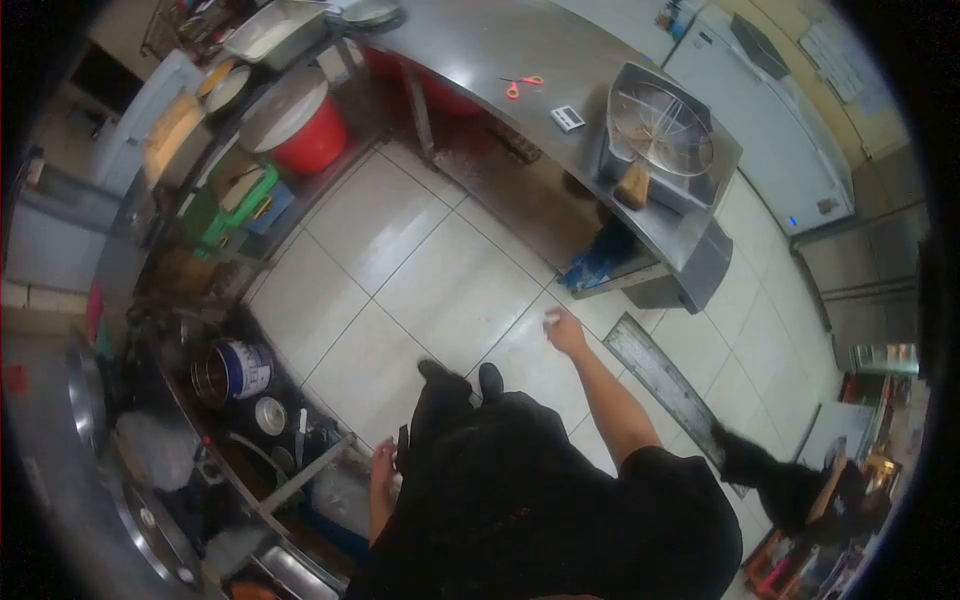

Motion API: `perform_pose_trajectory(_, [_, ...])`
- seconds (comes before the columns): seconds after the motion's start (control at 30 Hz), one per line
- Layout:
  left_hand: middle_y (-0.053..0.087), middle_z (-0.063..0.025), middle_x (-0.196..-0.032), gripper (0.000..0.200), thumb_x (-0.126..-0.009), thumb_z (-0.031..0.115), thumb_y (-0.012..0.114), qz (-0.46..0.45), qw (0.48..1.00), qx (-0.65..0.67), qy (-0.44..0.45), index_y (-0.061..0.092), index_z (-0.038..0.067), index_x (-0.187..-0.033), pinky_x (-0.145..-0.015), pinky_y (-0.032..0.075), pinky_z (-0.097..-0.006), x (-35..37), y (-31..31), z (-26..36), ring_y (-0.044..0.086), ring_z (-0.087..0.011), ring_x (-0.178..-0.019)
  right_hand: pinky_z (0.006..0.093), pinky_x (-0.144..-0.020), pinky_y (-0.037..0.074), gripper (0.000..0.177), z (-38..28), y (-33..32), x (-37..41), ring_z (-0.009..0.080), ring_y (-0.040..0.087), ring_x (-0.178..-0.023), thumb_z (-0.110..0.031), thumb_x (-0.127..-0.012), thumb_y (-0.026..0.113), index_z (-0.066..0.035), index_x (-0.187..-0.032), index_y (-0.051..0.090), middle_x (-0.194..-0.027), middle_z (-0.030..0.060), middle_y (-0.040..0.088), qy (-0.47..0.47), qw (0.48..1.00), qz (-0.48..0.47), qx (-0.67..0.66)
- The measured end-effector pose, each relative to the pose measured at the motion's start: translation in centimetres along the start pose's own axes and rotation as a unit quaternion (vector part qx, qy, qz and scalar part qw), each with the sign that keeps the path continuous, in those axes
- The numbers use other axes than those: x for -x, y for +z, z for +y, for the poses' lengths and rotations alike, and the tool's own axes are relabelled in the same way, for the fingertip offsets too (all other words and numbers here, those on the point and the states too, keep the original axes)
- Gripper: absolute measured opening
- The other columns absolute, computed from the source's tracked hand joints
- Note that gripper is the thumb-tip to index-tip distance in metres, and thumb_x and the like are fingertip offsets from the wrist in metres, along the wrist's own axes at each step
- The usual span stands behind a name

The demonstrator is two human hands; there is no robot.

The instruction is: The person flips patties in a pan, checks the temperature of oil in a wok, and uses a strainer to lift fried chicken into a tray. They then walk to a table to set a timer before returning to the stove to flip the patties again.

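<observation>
My right hand (pixel 566 331) is held out over the tiled floor (pixel 440 265), its fingers curled closed, with a small whitish spot at the fingertips that I cannot make out. Close to it are the corner of the steel table and a blue plastic bag (pixel 590 268) hanging beneath. My left hand (pixel 383 464) hangs low beside my dark clothing, fingers curled in, with a bit of white and black next to them. It is nearest to the shelf frame on the left.
Orange-handled scissors (pixel 524 84), a small white digital device (pixel 567 118) and a tray (pixel 655 105) with a wire strainer (pixel 665 130) lie on the steel table (pixel 470 50). A red tub (pixel 310 135) and paint-style bucket (pixel 248 368) stand left. Another person (pixel 800 490) is at lower right, beyond a floor grate (pixel 660 378).
</observation>
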State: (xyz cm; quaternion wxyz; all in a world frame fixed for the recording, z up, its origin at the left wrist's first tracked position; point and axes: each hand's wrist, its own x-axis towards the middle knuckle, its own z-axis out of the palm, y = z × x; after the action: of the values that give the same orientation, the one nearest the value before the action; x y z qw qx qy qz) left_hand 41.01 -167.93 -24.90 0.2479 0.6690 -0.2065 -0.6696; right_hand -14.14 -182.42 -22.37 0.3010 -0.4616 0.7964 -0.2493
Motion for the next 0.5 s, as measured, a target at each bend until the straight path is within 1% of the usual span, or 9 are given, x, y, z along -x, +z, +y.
perform_pose_trajectory(0.03, [0.058, -0.0133, -0.126, 0.044, -0.097, 0.037, 0.055, 0.016, 0.999, -0.049, -0.008, 0.051, 0.011, -0.132, -0.086, 0.049, -0.0445, 0.4, 2.5, 6.8, 0.059, -0.0275, -0.110, 0.0391, -0.075, 0.054, 0.029, -0.9, -0.1, -3.3, 0.0289, 0.070, -0.084, -0.020, -0.083, 0.064, -0.006, -0.108, 0.064, -0.085, 0.0147, 0.071, -0.044, 0.998, 0.050, 0.021])
perform_pose_trajectory(0.13, [0.054, -0.0139, -0.132, 0.049, -0.095, 0.043, 0.057, -0.015, 0.994, -0.094, -0.056, 0.049, 0.014, -0.135, -0.089, 0.048, -0.0492, -6.5, 4.0, 14.5, 0.058, -0.0316, -0.114, 0.0413, -0.086, 0.050, 0.035, -8.5, -3.7, -12.6, 0.0347, 0.064, -0.097, -0.018, -0.083, 0.065, -0.004, -0.115, 0.062, -0.101, 0.0178, 0.067, -0.071, 0.987, 0.141, -0.006])
perform_pose_trajectory(0.17, [0.054, -0.0139, -0.132, 0.049, -0.095, 0.043, 0.057, -0.023, 0.992, -0.106, -0.057, 0.049, 0.014, -0.135, -0.089, 0.048, -0.0492, -9.0, 4.6, 16.8, 0.058, -0.0316, -0.114, 0.0416, -0.089, 0.049, 0.035, -10.5, -4.9, -16.2, 0.0351, 0.063, -0.100, -0.017, -0.083, 0.064, -0.004, -0.115, 0.062, -0.104, 0.0182, 0.066, -0.096, 0.977, 0.188, -0.011])
perform_pose_trajectory(0.23, [0.054, -0.0141, -0.131, 0.053, -0.094, 0.045, 0.058, -0.022, 0.980, -0.148, -0.130, 0.048, 0.013, -0.135, -0.090, 0.048, -0.0497, -14.1, 4.6, 20.4, 0.057, -0.0328, -0.114, 0.0432, -0.092, 0.047, 0.039, -14.8, -7.3, -22.7, 0.0370, 0.060, -0.105, -0.018, -0.084, 0.064, -0.003, -0.121, 0.059, -0.112, 0.0190, 0.062, -0.111, 0.956, 0.268, -0.046])
perform_pose_trajectory(0.3, [0.055, -0.0124, -0.132, 0.050, -0.095, 0.046, 0.052, -0.099, 0.966, -0.217, -0.099, 0.052, 0.013, -0.132, -0.093, 0.046, -0.0483, -21.5, 2.5, 21.2, 0.058, -0.0315, -0.113, 0.0441, -0.093, 0.046, 0.044, -17.5, -9.9, -28.6, 0.0380, 0.058, -0.107, -0.018, -0.085, 0.063, -0.003, -0.125, 0.056, -0.115, 0.0199, 0.061, -0.090, 0.949, 0.301, 0.013])
perform_pose_trajectory(0.33, [0.055, -0.0119, -0.131, 0.048, -0.096, 0.045, 0.049, -0.140, 0.938, -0.314, -0.045, 0.054, 0.013, -0.131, -0.094, 0.045, -0.0468, -25.9, 0.6, 20.9, 0.058, -0.0308, -0.113, 0.0451, -0.093, 0.046, 0.049, -18.6, -10.2, -30.4, 0.0389, 0.056, -0.109, -0.019, -0.085, 0.063, -0.003, -0.130, 0.052, -0.117, 0.0209, 0.059, -0.078, 0.940, 0.324, 0.069])
perform_pose_trajectory(0.4, [0.056, -0.0108, -0.130, 0.046, -0.096, 0.045, 0.044, -0.216, 0.828, -0.510, 0.082, 0.057, 0.014, -0.128, -0.096, 0.044, -0.0438, -32.8, -1.0, 23.6, 0.058, -0.0293, -0.111, 0.0457, -0.094, 0.045, 0.052, -19.6, -10.4, -33.8, 0.0395, 0.055, -0.110, -0.020, -0.086, 0.062, -0.003, -0.133, 0.048, -0.118, 0.0217, 0.057, -0.020, 0.944, 0.318, 0.082])
perform_pose_trajectory(0.43, [0.056, -0.0108, -0.130, 0.046, -0.096, 0.045, 0.044, -0.225, 0.822, -0.517, 0.086, 0.057, 0.014, -0.128, -0.096, 0.044, -0.0438, -34.0, 0.0, 27.2, 0.058, -0.0293, -0.111, 0.0463, -0.094, 0.045, 0.056, -19.7, -10.7, -35.6, 0.0400, 0.053, -0.111, -0.020, -0.086, 0.061, -0.003, -0.136, 0.044, -0.119, 0.0225, 0.056, 0.025, 0.947, 0.306, 0.093])
perform_pose_trajectory(0.5, [0.057, -0.0116, -0.130, 0.047, -0.095, 0.042, 0.048, -0.286, 0.778, -0.558, -0.026, 0.053, 0.014, -0.132, -0.093, 0.045, -0.0476, -36.3, 2.4, 36.0, 0.059, -0.0306, -0.109, 0.0473, -0.095, 0.044, 0.056, -20.1, -11.0, -37.8, 0.0389, 0.053, -0.111, -0.021, -0.087, 0.059, -0.003, -0.137, 0.043, -0.117, 0.0228, 0.057, 0.045, 0.942, 0.306, 0.133])
